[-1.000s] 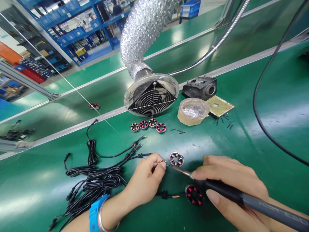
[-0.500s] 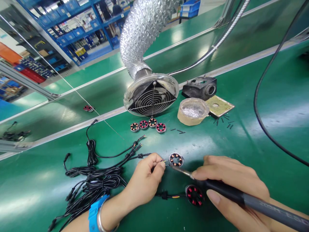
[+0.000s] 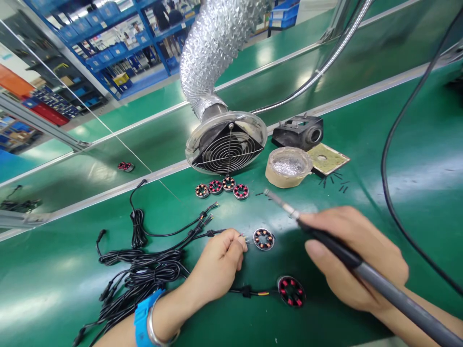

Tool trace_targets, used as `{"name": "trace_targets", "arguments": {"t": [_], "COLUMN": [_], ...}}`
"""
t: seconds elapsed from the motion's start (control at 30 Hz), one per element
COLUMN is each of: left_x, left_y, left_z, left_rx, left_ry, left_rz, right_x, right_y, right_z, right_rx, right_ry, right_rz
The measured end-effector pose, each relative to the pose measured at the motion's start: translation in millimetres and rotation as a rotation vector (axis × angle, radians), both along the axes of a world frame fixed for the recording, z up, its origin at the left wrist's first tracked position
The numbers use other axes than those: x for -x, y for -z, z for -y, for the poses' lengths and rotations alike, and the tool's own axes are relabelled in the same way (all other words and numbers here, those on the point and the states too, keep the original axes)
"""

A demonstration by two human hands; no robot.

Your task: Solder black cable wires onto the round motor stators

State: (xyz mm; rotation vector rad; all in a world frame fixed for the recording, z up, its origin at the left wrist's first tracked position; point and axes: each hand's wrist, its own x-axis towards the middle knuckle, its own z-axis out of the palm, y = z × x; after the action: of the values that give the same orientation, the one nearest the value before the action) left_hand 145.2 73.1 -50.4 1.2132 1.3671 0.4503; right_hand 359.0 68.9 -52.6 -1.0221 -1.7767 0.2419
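Note:
Between the thumb and fingers of my left hand [image 3: 222,260] are the thin stripped wires [image 3: 246,239] of a black cable; the fingertips hide part of them. Just right of these wire ends lies a ring-shaped motor stator [image 3: 264,239] with copper coils. My right hand [image 3: 356,260] is closed around a soldering iron [image 3: 329,243], its metal tip raised and pointing up-left, apart from the wires and the stator. Nearer to me rests a stator with red coils [image 3: 291,291], joined to a black cable by red and yellow wires.
Bundled black cables [image 3: 148,265] lie left. Several stators [image 3: 228,183] stand below a fume extractor [image 3: 226,144] on a silver duct. Behind the iron are a round tub of metallic shavings [image 3: 288,167], a soldering-iron stand [image 3: 298,132] and a sponge tray [image 3: 328,159]. A black cord [image 3: 388,183] hangs at right.
The soldering iron in my right hand has lifted away from the wire ends, up toward the tub. My left hand stays nearly in place. On the farther belt, a red stator has shifted left.

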Motion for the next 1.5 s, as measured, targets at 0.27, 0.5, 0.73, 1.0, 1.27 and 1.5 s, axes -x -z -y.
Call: {"name": "trace_targets", "arguments": {"t": [0.27,0.5,0.73,1.0,1.27,1.5], "left_x": [1.7,6.2,5.2,4.5,1.6,6.8], "left_y": [1.9,10.5,6.2,-1.0,-1.4,-0.4], "left_z": [0.0,4.2,1.7,-1.3,0.8,1.8], "left_rx": [0.006,-0.038,-0.086,0.137,-0.026,-0.232], "left_ry": [0.007,0.033,0.036,-0.073,-0.119,-0.007], "left_rz": [0.041,0.151,0.112,0.128,0.027,-0.132], "right_x": [-2.9,32.2,36.5,32.3,27.8,31.7], "right_y": [9.9,10.3,15.6,20.0,20.1,20.8], "right_z": [-15.6,-19.9,-25.3,-21.7,-26.2,-28.3], "right_rx": [0.118,0.136,0.059,0.092,0.125,0.11], "right_ry": [0.118,-0.4,-0.491,-0.409,-0.435,-0.463], "right_rz": [0.177,0.129,0.081,0.035,0.023,0.006]}}
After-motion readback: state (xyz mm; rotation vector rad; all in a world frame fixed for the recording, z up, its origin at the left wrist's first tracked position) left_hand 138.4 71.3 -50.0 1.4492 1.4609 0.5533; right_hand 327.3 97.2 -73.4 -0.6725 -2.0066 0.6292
